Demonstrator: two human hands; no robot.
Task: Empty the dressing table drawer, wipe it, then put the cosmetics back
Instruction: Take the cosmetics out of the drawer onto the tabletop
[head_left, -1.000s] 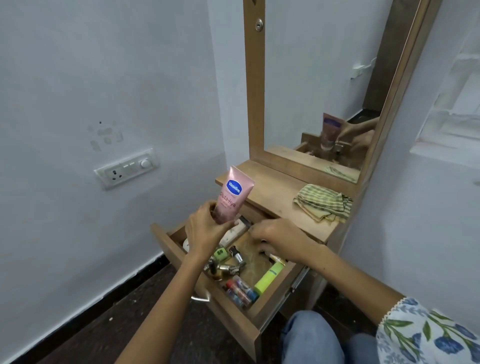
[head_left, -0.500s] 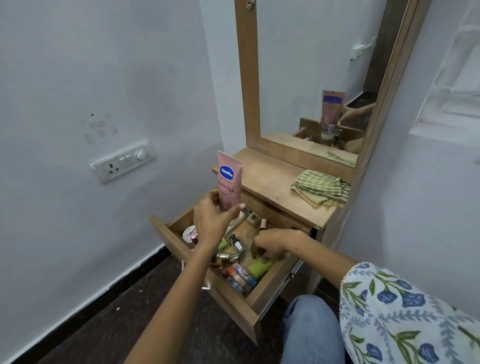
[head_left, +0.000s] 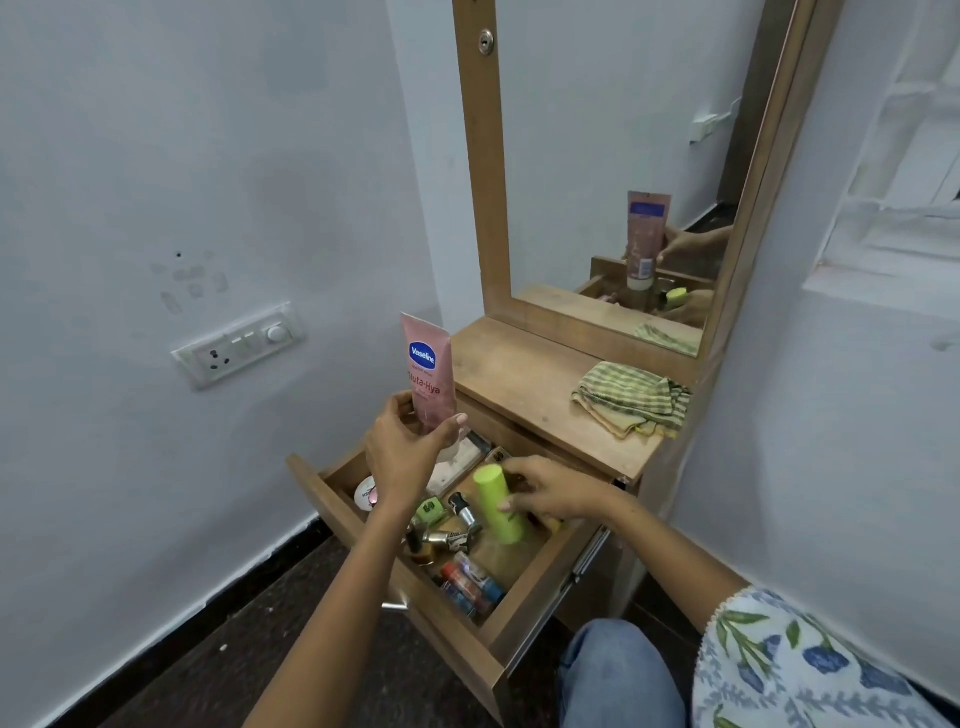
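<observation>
The wooden drawer (head_left: 537, 597) of the dressing table stands pulled out, with several small cosmetics inside: bottles, lip balms (head_left: 470, 584) and a round tin (head_left: 364, 492). My left hand (head_left: 402, 457) grips a pink Vaseline tube (head_left: 428, 371) upright above the drawer's back left corner. Over the drawer's right side, my right hand (head_left: 553, 491) holds a bright green tube (head_left: 496, 504), tilted and lifted above the other items. A striped green cloth (head_left: 631, 397) lies folded on the table top (head_left: 511, 376).
A tall mirror (head_left: 613, 156) in a wooden frame rises behind the table top and reflects both hands. White walls close in on both sides; a switch plate (head_left: 239, 345) sits on the left wall. My knee in jeans (head_left: 618, 675) is just right of the drawer front.
My right hand has picked the green tube up out of the drawer. My left hand has raised the pink tube a little and holds it upright.
</observation>
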